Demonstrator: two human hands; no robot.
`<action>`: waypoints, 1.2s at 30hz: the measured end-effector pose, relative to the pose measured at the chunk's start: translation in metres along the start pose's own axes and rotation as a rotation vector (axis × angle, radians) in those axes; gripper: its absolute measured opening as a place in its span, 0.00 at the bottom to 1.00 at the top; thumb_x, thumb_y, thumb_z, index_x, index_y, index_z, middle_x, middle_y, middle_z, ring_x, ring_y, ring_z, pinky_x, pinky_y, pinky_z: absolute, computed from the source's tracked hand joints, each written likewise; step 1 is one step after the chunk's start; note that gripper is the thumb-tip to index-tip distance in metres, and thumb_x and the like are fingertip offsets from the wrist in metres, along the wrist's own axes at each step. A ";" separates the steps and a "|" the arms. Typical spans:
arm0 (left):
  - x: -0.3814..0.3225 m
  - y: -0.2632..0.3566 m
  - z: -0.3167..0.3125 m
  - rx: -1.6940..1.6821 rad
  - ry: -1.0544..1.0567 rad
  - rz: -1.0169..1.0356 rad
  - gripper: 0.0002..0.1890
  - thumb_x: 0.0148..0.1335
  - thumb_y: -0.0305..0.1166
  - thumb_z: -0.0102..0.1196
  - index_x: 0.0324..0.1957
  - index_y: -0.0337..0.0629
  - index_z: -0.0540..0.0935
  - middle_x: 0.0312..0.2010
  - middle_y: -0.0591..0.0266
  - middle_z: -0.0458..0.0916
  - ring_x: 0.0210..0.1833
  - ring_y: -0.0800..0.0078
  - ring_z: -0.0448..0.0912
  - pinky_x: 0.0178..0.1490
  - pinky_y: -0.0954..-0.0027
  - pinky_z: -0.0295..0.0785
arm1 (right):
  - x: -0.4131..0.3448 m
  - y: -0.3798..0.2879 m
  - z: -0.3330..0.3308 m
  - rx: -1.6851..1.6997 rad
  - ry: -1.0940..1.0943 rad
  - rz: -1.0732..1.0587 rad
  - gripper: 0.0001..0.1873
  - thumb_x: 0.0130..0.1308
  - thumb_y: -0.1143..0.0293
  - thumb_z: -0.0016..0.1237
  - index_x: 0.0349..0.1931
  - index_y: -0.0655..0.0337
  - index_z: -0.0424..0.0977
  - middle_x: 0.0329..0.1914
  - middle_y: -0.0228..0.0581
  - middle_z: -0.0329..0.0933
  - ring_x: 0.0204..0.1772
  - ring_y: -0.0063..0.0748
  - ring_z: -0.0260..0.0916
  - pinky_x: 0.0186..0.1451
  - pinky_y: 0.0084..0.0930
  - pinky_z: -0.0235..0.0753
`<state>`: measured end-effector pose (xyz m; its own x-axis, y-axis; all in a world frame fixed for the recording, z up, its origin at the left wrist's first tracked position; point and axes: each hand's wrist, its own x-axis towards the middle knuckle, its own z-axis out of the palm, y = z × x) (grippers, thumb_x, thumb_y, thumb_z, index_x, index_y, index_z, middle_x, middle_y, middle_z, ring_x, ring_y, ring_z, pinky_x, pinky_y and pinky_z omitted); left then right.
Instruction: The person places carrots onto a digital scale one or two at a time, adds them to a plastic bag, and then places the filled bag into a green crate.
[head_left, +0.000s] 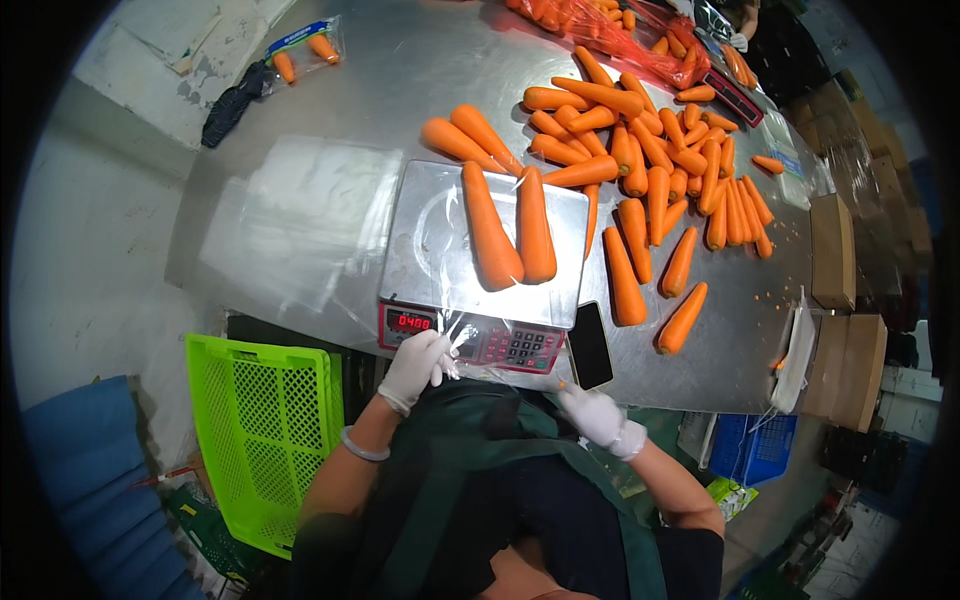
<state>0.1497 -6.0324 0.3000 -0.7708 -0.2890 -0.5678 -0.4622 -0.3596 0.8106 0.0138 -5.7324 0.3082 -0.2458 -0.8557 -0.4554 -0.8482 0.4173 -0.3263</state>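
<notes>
Two carrots (491, 229) lie side by side in a clear plastic bag (444, 262) on the metal pan of a red-framed digital scale (551, 352), whose red display is lit. My gloved left hand (415, 367) grips the bag's edge at the scale's front left. At the front right corner is my gloved right hand (596, 420), near a black smartphone (590, 346); whether its fingers hold anything is unclear. Two more carrots (472, 139) lie behind the pan. A large pile of loose carrots (660, 157) spreads over the steel table to the right.
Flat clear bags (300, 217) are stacked left of the scale. A bright green crate (262, 435) stands below the table's left edge. A red mesh sack (607, 37) and another scale (733, 97) are at the back, near another person's gloved hand (739, 42). Cardboard boxes (832, 251) stand right.
</notes>
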 end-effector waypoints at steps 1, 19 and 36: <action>-0.005 0.004 -0.006 0.073 -0.020 -0.024 0.13 0.66 0.33 0.44 0.30 0.35 0.75 0.22 0.58 0.79 0.15 0.80 0.69 0.22 0.79 0.62 | -0.037 0.047 0.051 -0.161 -0.138 0.003 0.16 0.61 0.68 0.45 0.50 0.56 0.68 0.38 0.42 0.73 0.35 0.42 0.76 0.33 0.34 0.78; 0.028 0.018 -0.001 0.084 0.233 0.246 0.13 0.67 0.32 0.44 0.28 0.36 0.75 0.20 0.57 0.79 0.14 0.82 0.68 0.20 0.77 0.63 | 0.127 0.020 -0.093 1.059 0.615 0.094 0.11 0.68 0.71 0.44 0.26 0.64 0.72 0.18 0.36 0.72 0.23 0.26 0.70 0.31 0.25 0.69; 0.036 0.015 0.040 1.101 0.333 1.024 0.26 0.54 0.25 0.54 0.58 0.36 0.70 0.59 0.46 0.69 0.59 0.52 0.70 0.60 0.57 0.67 | 0.117 -0.018 -0.124 -0.046 0.544 -0.404 0.39 0.47 0.57 0.62 0.61 0.57 0.65 0.65 0.53 0.59 0.68 0.64 0.53 0.67 0.51 0.58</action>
<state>0.0973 -6.0127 0.2970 -0.8892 -0.2279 0.3967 -0.0128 0.8791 0.4765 -0.0580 -5.8775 0.3634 -0.0961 -0.9789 0.1803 -0.9392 0.0292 -0.3420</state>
